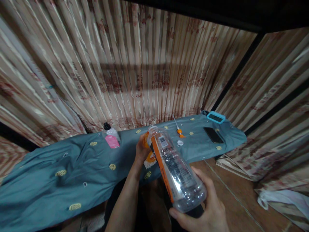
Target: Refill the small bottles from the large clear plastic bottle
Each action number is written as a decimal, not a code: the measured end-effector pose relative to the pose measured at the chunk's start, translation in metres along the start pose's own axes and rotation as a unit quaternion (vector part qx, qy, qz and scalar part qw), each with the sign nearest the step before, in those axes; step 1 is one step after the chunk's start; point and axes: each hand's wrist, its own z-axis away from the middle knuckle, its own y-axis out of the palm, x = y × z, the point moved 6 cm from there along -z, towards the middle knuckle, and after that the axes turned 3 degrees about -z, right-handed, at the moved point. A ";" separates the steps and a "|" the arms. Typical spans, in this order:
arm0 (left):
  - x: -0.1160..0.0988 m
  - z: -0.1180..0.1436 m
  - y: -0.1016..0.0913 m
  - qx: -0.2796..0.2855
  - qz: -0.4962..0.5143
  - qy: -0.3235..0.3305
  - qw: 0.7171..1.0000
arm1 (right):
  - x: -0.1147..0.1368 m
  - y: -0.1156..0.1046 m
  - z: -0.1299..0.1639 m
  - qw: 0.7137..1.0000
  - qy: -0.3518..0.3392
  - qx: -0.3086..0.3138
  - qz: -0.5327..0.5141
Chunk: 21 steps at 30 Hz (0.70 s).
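My right hand (pixel 205 206) grips the base of a large clear plastic bottle (pixel 188 174) with an orange and black printed label. The bottle is tilted, its open mouth pointing up the picture and left, away from me. Liquid, if any, is hard to make out in it. My left hand (pixel 142 148) is closed around an orange bottle (pixel 151 158), partly hidden behind the clear one. The two bottle necks are close together; whether they touch I cannot tell. On the cloth to the right lie an orange pump head (pixel 179 131) with its tube and a small white round piece (pixel 180 142).
A grey-green cloth (pixel 91 161) with yellow prints covers the long narrow surface. A bottle with a pink label and black cap (pixel 111 138) stands left. A dark phone (pixel 213 135) and a blue-framed digital clock (pixel 215 117) are right. Patterned curtains (pixel 145 64) hang close behind.
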 end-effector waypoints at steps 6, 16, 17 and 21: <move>0.005 0.002 0.001 0.013 -0.021 0.020 0.999 | -0.022 0.015 0.004 0.997 -0.002 -0.014 -0.072; 0.008 0.010 0.004 0.049 -0.020 0.014 0.998 | -0.063 0.038 -0.005 0.949 0.023 0.006 -0.313; 0.008 0.011 0.004 0.049 -0.010 0.004 0.999 | -0.066 0.038 -0.008 0.943 0.024 0.012 -0.332; 0.012 0.014 0.001 0.021 0.018 -0.041 0.999 | -0.082 0.035 -0.018 0.913 0.048 0.044 -0.403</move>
